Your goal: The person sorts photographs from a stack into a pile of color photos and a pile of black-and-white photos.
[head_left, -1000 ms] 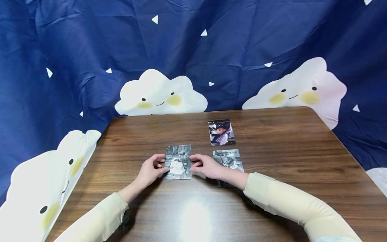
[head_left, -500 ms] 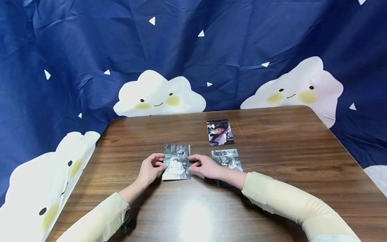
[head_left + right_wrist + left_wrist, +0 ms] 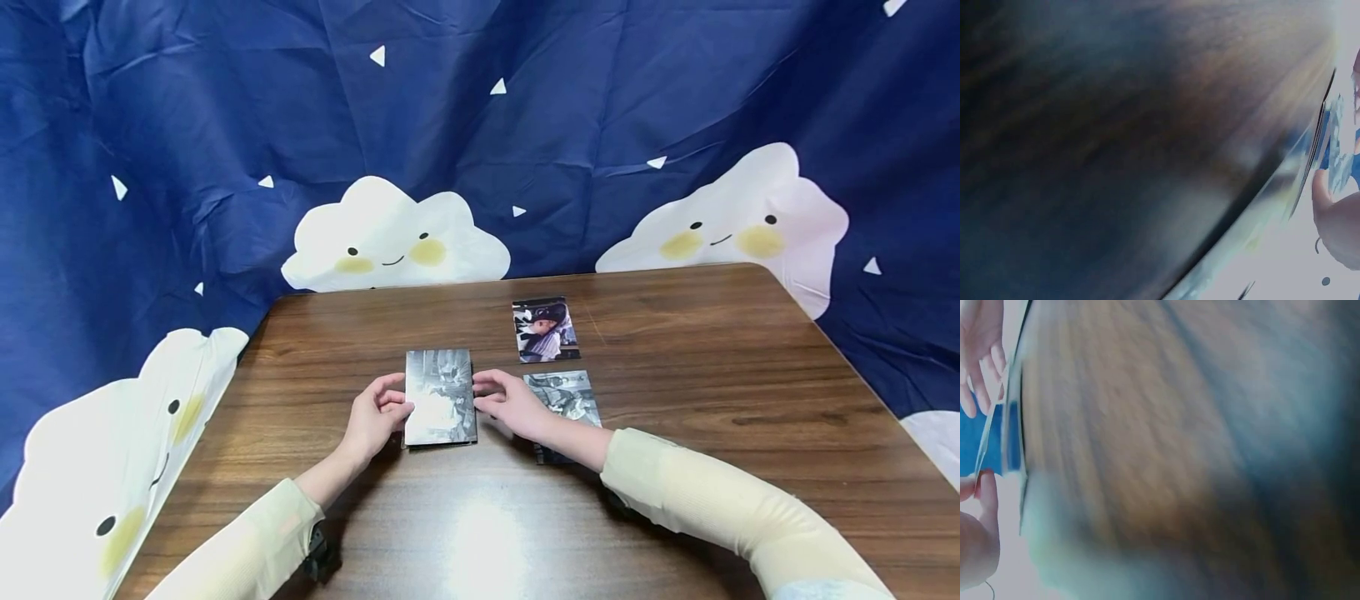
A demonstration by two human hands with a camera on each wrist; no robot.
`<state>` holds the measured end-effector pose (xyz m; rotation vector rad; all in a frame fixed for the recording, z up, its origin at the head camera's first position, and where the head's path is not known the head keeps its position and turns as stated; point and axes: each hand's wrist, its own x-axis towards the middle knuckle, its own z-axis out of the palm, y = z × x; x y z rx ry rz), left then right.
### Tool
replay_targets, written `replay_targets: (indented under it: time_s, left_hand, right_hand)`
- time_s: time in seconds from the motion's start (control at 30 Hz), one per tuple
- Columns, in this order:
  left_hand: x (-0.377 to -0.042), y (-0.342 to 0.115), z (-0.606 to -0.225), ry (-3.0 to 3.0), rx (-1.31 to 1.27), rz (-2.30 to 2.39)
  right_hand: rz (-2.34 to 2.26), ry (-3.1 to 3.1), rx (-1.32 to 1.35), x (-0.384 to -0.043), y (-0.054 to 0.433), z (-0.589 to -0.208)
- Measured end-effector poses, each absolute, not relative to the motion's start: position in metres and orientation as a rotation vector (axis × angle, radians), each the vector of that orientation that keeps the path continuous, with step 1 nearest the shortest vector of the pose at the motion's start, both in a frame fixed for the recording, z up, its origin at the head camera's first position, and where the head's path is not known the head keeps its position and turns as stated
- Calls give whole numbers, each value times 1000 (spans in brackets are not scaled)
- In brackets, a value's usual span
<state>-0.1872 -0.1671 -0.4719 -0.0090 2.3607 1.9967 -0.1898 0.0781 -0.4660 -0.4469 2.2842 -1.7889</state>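
Grey photo held b/w L hand & R hand

Head view: grey photo's just L of ctr on the brown wood table, long side running away from the person. L hand grasps its L edge, thumb over the front. R hand has its R edge at thumb & fingertips. Glare washes out the pic's lower L part. Colour photo, dark & purplish, lies flat farther back, to the R. 2nd grey photo lies nearer than that one, partly covered by R hand & wrist. Both arms in pale sleeves; dark gadget under L cuff. Behind: blue curtain w/ white triangles & smiley clouds.

L wrist view: mostly blurred tabletop. At far L, grey photo shows edge-on, thin & tilted, above the table edge; L hand pinches one end, R hand's fingers, fairly straight, are by the other.

R wrist view: tabletop blurred & dark. At far R, R hand's thumb is at the photo's near end; bit of L hand beyond.
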Motion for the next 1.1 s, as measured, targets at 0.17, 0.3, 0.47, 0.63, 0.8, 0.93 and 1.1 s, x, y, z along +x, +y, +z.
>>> replay_targets:
  time_s: [0.17, 0.3, 0.47, 0.63, 0.8, 0.93, 1.1]
  left_hand:
    - [-184, -158, -462, 2348, -15, 2031]
    - [-182, -147, -455, 2348, 3, 2050]
    - [-180, -134, -451, 2284, 48, 2097]
    - [-181, -121, -449, 2230, 108, 2133]
    - [-179, -109, -451, 2199, 168, 2141]
    - [-178, -101, -453, 2185, 217, 2104]
    - [-177, -90, -454, 2208, 351, 2004]
  right_hand:
    - [-1897, 2306, -373, -191, 79, -465]
    - [-1961, 2332, -341, -191, 82, -461]
    - [-2026, 2324, -320, -191, 92, -456]
    - [-2021, 2335, -324, -191, 106, -453]
    - [-1990, 2363, -338, -190, 122, -451]
    - [-1972, 2388, -356, -188, 136, -448]
    - [-1941, 2430, -351, -186, 153, -447]
